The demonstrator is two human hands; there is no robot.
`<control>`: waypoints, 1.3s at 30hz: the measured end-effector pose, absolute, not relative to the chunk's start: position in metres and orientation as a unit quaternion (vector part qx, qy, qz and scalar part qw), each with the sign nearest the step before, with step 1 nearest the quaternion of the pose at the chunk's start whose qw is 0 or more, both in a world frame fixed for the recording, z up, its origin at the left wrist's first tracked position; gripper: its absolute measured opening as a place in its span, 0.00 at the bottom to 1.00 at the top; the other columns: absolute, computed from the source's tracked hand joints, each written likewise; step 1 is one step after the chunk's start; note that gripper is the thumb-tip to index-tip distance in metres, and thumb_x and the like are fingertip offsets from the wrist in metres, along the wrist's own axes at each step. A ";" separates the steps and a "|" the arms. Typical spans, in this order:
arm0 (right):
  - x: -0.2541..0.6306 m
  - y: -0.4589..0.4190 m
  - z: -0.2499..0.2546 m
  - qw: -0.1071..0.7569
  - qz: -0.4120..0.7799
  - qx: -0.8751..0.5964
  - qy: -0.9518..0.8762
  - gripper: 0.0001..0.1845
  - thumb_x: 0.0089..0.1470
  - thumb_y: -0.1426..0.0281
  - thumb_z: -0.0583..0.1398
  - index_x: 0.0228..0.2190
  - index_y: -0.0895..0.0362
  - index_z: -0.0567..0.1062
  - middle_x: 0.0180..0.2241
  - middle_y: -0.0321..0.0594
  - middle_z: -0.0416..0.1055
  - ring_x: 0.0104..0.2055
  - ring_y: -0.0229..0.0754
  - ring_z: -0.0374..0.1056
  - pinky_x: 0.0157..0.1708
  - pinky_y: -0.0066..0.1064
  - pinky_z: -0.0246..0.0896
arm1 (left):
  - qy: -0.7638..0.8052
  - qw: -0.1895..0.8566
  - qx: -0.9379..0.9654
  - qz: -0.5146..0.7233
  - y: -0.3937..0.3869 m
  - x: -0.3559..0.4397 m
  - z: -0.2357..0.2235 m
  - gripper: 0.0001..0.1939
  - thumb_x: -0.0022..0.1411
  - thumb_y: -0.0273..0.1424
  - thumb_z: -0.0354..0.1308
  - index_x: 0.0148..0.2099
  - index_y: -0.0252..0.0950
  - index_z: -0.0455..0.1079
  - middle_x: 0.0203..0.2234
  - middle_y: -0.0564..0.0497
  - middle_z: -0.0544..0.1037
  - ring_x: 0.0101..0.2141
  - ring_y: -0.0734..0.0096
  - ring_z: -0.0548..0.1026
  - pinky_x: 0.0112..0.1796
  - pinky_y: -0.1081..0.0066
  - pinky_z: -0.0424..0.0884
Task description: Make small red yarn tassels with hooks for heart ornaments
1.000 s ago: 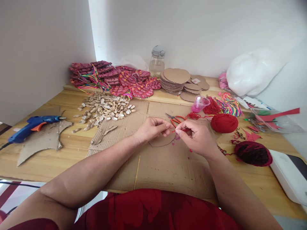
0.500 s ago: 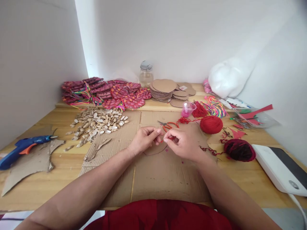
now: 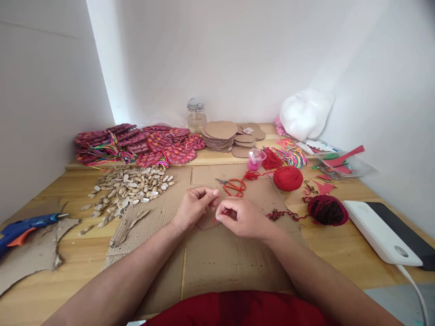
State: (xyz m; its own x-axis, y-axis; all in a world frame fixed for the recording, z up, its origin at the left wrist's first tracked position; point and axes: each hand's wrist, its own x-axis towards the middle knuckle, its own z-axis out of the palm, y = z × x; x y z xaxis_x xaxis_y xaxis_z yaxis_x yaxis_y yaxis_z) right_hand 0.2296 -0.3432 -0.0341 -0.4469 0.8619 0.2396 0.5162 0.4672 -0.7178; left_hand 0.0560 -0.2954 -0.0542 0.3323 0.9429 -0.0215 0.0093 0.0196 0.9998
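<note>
Over the cardboard sheet [image 3: 234, 258], my left hand [image 3: 197, 206] and my right hand [image 3: 242, 218] are close together, fingertips nearly meeting. Thumb and forefinger of the left are pinched; what lies between them is too small to make out. A short bit of red yarn [image 3: 214, 221] shows at the pinched fingertips of my right hand. Just beyond the hands lie scissors [image 3: 234, 187] with orange handles. Behind and to the right rests a red yarn ball [image 3: 288, 178], with a loose strand running toward the scissors. A dark red and black yarn ball [image 3: 328, 210] sits further right.
Peanut shells [image 3: 132, 188] are heaped at left, near a blue glue gun [image 3: 29, 228]. Along the back stand decorated red pieces [image 3: 170, 147], a glass jar [image 3: 196, 117], stacked cardboard shapes [image 3: 220, 132] and a small cup [image 3: 255, 160]. A white device [image 3: 380, 233] lies at right.
The view has shifted, so the table things sit lower and further left. My hands are slightly further apart from the scissors, which now show more fully.
</note>
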 end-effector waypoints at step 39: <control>0.247 -0.331 -0.030 0.349 0.215 -0.498 -0.764 0.06 0.58 0.69 0.58 0.30 0.55 0.74 0.25 0.35 0.70 0.24 0.36 0.62 0.24 0.29 0.54 | 0.413 0.569 0.606 0.370 -0.291 0.054 -0.049 0.26 0.56 0.52 0.59 0.27 0.31 0.72 0.15 0.54 0.69 0.17 0.81 0.63 0.21 0.77 0.58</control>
State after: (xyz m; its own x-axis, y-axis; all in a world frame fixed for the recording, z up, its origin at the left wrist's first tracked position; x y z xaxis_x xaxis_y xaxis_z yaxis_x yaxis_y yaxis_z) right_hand 0.2474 -0.3312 -0.0305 -0.2599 0.9118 0.3181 0.6115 0.4103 -0.6766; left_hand 0.0541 -0.2914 -0.0489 0.3841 0.9231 -0.0215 0.0795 -0.0099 0.9968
